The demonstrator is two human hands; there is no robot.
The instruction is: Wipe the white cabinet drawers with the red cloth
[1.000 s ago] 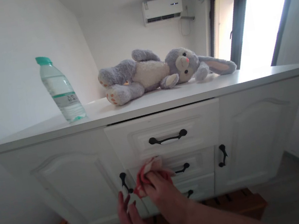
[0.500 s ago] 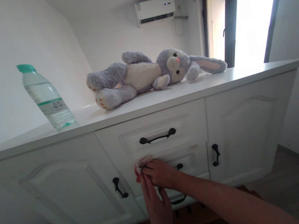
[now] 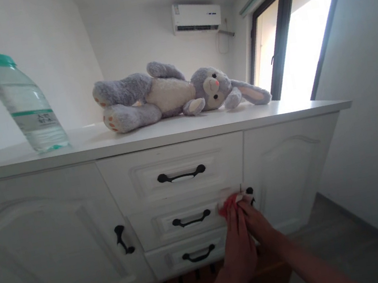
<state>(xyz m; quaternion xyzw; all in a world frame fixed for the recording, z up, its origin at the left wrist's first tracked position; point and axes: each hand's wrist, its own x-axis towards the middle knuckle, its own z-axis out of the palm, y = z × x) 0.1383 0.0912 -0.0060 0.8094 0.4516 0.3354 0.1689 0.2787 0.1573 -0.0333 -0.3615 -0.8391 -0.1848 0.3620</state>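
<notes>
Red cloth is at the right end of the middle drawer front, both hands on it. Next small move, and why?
Probably slide the red cloth leftward along the middle drawer front, toward its black handle. Both the left hand and the right hand press it at the drawer's right edge, beside the right door's handle, so the rest of that front lies to its left.

Red cloth (image 3: 227, 204) mostly hidden under left hand (image 3: 238, 244) and right hand (image 3: 259, 225); only crumpled corner shows. Grip on cloth unclear, fingertips overlapping. Door handle (image 3: 250, 192) half covered by cloth. Both forearms cut off by bottom edge. Bottle (image 3: 25, 105) label print too small to read. Cabinet (image 3: 44, 228) left end runs out of frame.
</notes>
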